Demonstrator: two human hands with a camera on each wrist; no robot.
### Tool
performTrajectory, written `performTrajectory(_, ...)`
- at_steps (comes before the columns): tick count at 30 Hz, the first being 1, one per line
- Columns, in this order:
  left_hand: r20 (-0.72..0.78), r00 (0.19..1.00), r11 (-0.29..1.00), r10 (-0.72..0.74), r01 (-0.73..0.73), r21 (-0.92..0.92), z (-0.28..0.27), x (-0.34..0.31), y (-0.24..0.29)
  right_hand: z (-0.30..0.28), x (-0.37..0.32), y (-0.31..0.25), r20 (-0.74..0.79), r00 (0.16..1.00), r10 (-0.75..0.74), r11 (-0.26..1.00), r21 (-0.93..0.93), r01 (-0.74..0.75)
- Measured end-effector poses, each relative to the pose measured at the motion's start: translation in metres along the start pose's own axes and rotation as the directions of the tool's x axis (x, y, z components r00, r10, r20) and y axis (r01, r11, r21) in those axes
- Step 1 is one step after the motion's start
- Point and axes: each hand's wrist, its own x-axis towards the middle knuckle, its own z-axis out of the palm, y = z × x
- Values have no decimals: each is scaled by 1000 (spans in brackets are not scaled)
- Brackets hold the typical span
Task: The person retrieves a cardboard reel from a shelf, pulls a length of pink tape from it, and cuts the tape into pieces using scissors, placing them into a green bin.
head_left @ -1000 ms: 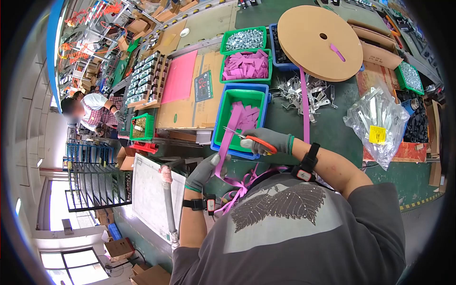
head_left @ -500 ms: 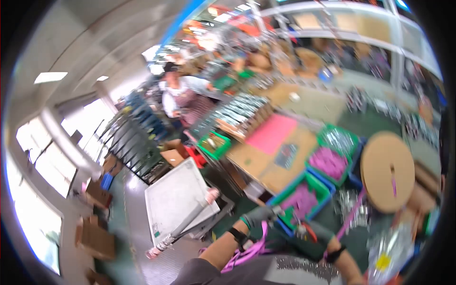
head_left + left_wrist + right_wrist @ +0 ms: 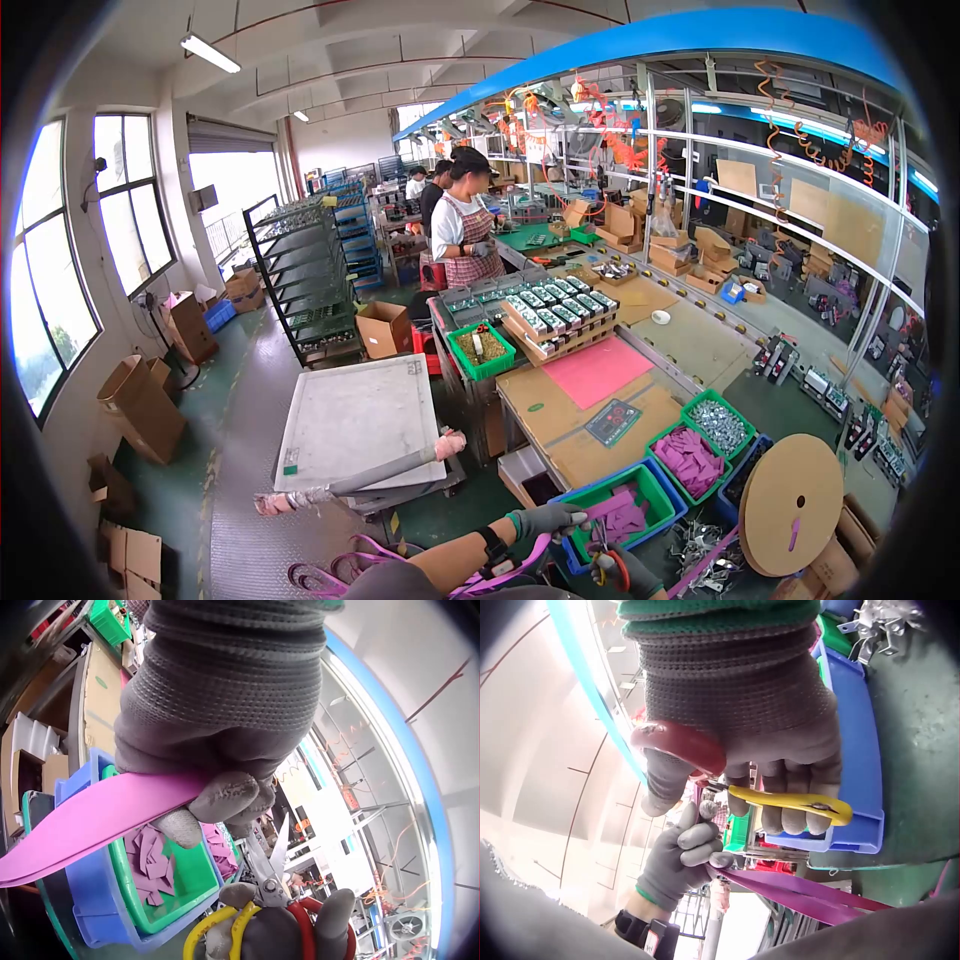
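My gloved left hand (image 3: 548,520) pinches a flat pink-purple strap (image 3: 112,810) between thumb and fingers; a long doubled length of it runs back from the grip. In my gloved right hand (image 3: 635,575) is a pair of scissors (image 3: 271,888) with red and yellow handles, fingers through the loops. Their blades are spread, close to the left fingertips in the left wrist view. Beneath both hands, a green bin (image 3: 196,871) with cut purple pieces (image 3: 152,864) sits inside a blue bin (image 3: 94,896). Loose strap (image 3: 350,568) loops beside my lap.
A large cardboard reel (image 3: 790,505) feeds strap down at the right, near metal brackets (image 3: 705,555). Behind the bins stand green bins of purple pieces (image 3: 688,462) and metal parts (image 3: 717,425). A white-topped cart (image 3: 355,415) is at the left; a person (image 3: 465,220) works beyond.
The head view has swung up and left, so both hands now sit at its bottom edge. The left hand still holds strap and the right hand still holds the scissors.
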Motion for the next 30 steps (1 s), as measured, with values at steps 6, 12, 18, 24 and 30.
performTrajectory(6,-15,1000,1000,0,0,1,2,1,-1,5,-5,-3,-79,991,110,987,130,-99)
performTrajectory(12,0,1000,999,-14,14,43,4,-1,3,24,-20,-35,-115,993,-2,995,-103,-10)
performTrajectory(18,-6,1000,999,-12,12,33,10,-1,5,15,-23,-13,-104,988,-115,960,-269,83)
performTrajectory(24,-6,1000,999,0,1,33,7,-2,5,14,-18,-15,-90,987,130,950,297,-99)
performTrajectory(30,9,1000,999,20,-20,32,9,-6,7,17,-16,-19,-98,980,175,933,333,-133)
